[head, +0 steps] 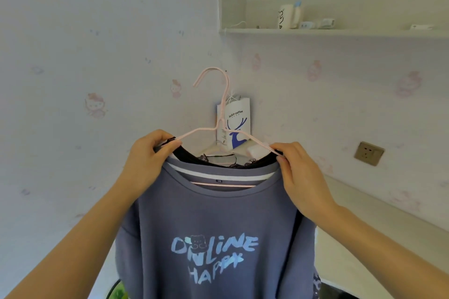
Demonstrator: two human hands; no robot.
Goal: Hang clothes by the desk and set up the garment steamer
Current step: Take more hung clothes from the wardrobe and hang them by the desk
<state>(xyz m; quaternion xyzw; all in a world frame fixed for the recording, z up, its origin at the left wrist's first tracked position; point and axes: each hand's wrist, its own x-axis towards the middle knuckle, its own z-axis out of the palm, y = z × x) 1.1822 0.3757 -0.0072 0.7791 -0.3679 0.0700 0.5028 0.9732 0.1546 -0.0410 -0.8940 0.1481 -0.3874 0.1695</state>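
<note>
1. A corner of pale, cartoon-patterned wall is faced. A paper bag (235, 122) printed with a blue deer is hung in the corner, partly hidden behind the hanger (220, 114). A socket (368, 153) is set in the wall at right, above a desk (379, 233).
2. A shelf (335, 31) at upper right is seen holding a white mug (284, 16) and small, blurred items.
3. A blue shirt (213, 230) on the pink hanger is held up in mid-air before the corner; a black garment (226, 159) is seen behind its collar.
4. The left hand (148, 160) is closed on the hanger's left shoulder; the right hand (298, 175) is pinched on its right shoulder.
</note>
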